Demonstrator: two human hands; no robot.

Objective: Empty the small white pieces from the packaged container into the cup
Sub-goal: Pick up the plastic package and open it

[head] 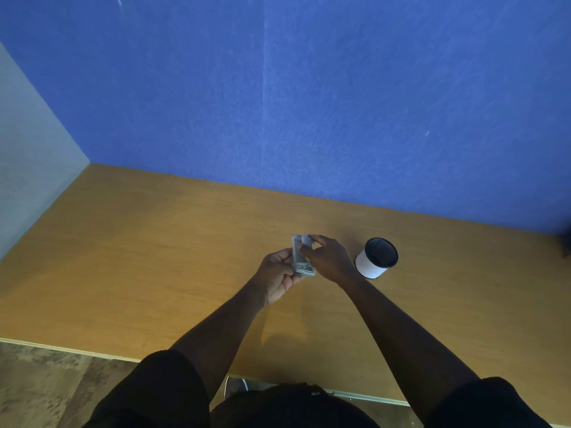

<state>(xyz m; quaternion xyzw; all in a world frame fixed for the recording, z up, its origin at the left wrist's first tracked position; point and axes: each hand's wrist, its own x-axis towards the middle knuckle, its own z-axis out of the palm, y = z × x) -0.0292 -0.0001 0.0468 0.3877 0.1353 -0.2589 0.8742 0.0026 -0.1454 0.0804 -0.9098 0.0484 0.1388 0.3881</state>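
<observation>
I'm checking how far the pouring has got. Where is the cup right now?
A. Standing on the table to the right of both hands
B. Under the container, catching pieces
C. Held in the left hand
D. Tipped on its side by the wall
A. The cup stands upright on the table, apart from and to the right of the right hand, while both hands, including the left hand, hold the container.

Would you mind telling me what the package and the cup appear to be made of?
Package: probably clear, glossy plastic, since it looks pale and see-through between the hands; blur leaves this uncertain. Cup: smooth matte white wall with a dark rim and inside; it could be coated paper or plastic, the picture cannot settle which.
</observation>
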